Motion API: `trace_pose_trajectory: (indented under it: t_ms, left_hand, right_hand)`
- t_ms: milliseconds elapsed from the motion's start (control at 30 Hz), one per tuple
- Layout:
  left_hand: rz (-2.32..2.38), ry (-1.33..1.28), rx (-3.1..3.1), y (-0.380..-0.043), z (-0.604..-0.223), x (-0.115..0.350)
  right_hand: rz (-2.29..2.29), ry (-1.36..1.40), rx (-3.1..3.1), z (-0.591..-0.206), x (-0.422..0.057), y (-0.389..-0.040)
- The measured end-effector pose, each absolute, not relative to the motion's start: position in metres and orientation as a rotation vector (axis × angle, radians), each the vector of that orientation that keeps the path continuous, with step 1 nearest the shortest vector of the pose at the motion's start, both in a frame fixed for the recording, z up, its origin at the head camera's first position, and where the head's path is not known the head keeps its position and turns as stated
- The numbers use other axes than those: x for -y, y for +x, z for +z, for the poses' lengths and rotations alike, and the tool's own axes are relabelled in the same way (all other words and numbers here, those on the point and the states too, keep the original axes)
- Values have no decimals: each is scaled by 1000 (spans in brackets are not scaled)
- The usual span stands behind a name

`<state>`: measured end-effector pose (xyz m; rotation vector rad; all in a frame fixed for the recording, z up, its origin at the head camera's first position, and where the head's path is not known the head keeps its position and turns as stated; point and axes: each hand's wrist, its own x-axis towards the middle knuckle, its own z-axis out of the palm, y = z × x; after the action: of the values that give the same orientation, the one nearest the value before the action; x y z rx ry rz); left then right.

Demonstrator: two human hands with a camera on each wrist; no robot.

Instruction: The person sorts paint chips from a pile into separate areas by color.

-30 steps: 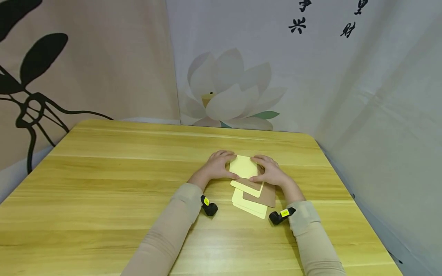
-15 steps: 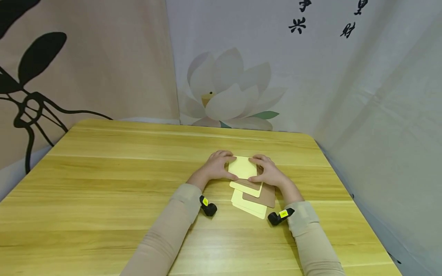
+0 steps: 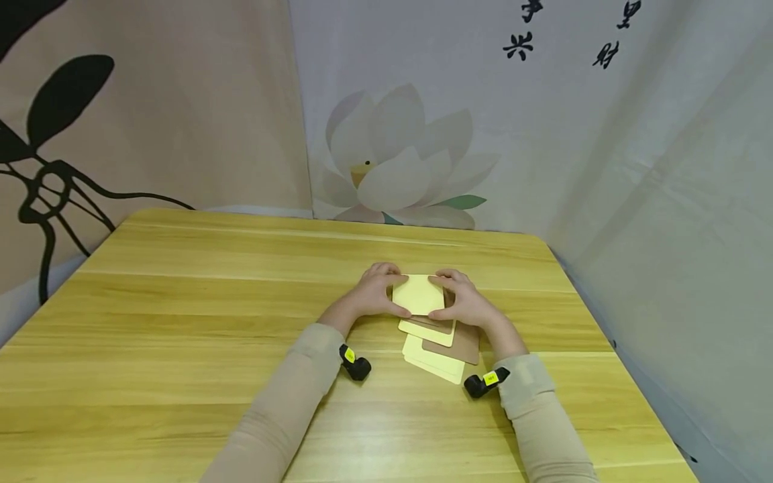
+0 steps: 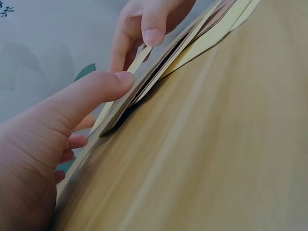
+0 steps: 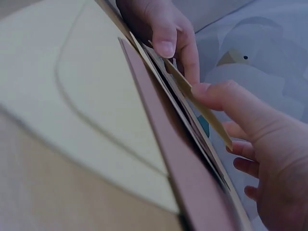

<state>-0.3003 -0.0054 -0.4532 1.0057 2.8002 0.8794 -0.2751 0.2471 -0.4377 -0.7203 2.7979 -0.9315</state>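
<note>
At lower centre, left hand and right hand pinch a pale-yellow rectangular paper card near its corners: probably light, bendable, best held there.

Five-plus cards, two wrist cameras, one table

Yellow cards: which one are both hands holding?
The topmost yellow card, farthest back, held between left hand and right hand; the other yellow cards lie nearer, partly covered.
</note>
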Motion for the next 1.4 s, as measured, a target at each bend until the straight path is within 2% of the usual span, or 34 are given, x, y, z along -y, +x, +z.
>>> trace_pose_trajectory:
  t_ms: [800,1400]
  left_hand:
    - [941,1003,-2878,-290,-446,83]
    - [887,917,-2906,-284,-446,130]
  right_hand:
    - [-822,-757,-2779,-418,-171,-274]
    - [-796,-833,-2742,-431,-124,-283]
